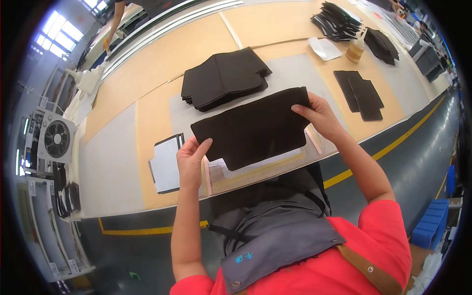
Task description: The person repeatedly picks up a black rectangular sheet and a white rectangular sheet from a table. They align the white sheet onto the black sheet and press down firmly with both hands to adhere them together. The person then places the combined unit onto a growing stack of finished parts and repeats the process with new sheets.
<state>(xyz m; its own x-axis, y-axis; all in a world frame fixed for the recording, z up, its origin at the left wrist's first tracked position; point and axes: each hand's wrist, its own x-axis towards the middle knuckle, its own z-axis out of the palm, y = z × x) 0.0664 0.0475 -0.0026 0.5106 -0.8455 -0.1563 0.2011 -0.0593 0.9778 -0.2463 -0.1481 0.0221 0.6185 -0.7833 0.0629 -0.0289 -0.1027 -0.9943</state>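
Observation:
A flat black panel point(255, 129) with notched lower corners is held up over the table's front edge. My left hand point(191, 160) pinches its left end, thumb on the near face. At the upper right end, my right hand point(318, 116) grips it the same way, thumb in front. Just behind lies a stack of similar black panels point(223, 78). Left of my left hand rests a white panel with dark edges point(167, 164). Under the held panel, part of a pale sheet point(268, 161) shows on the table; the rest is hidden.
Two black pieces point(361, 96) overlap at the right. Beyond them stand a bottle of amber liquid point(355, 49), a white sheet point(324, 49) and a heap of black pieces point(337, 22). A fan point(56, 137) is at the left. Another person's arm point(115, 22) reaches in at the far left.

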